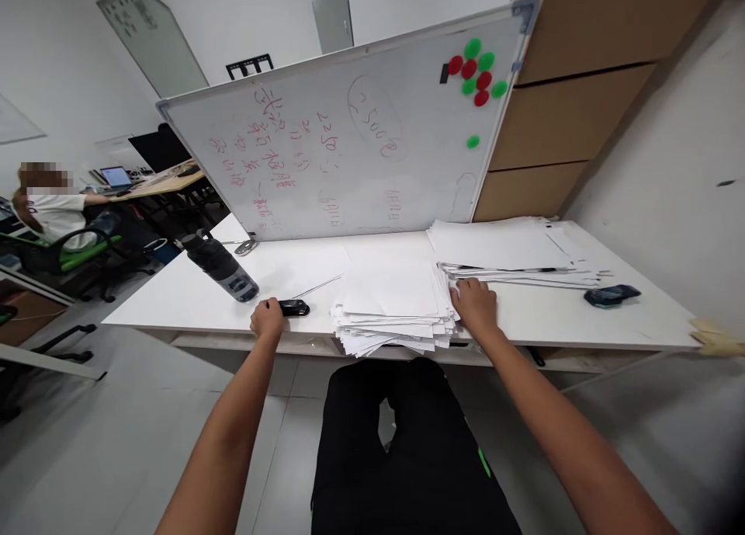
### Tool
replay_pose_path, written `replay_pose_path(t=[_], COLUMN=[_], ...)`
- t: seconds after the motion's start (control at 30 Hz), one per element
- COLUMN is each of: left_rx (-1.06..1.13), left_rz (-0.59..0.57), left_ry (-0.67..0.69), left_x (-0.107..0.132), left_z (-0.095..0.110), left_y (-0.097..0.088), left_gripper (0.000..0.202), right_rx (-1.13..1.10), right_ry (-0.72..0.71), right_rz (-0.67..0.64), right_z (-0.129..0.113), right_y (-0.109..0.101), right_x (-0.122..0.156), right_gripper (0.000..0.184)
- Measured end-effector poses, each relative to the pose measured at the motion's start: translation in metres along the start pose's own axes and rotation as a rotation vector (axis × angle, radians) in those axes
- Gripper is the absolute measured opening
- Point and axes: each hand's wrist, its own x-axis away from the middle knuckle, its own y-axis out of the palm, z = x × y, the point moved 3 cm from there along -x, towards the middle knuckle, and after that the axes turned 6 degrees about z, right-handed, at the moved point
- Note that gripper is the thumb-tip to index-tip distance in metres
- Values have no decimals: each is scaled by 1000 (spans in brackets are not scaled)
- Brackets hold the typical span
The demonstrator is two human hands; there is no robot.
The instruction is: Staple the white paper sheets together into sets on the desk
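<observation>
A black stapler (295, 308) lies on the white table near its front edge, and my left hand (268, 317) is closed around its left end. To the right of it rises a thick, uneven stack of white paper (389, 290), its lower sheets jutting over the front edge. My right hand (477, 306) is at the right side of this stack, fingers bent and gripping the paper's edge; the fingertips are partly hidden. A second pile of paper (494, 244) lies just behind my right hand.
A dark water bottle (221, 267) stands left of the stapler. A whiteboard (349, 147) with magnets leans at the table's back, before stacked cardboard boxes (541, 123). A dark object (611, 295) lies at the right. Another person (58, 213) sits far left.
</observation>
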Motion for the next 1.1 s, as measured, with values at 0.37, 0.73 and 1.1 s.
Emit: replay_pose_path(t=[0.37,0.73,1.1], left_rx=[-58,-152,-128], left_rz=[-340,-431,-498], left_ry=[454,612,594], left_x=[-43,-45,-45], left_z=[90,92,93], left_y=[1,30,32], left_gripper=[44,47,43], right_rx=[-9,-38,-43], right_ry=[10,26,29], right_rz=[5,-14,-8], right_z=[0,0,1], right_y=[4,0,2], right_x=[-3,-3,-2], right_gripper=[29,30,29])
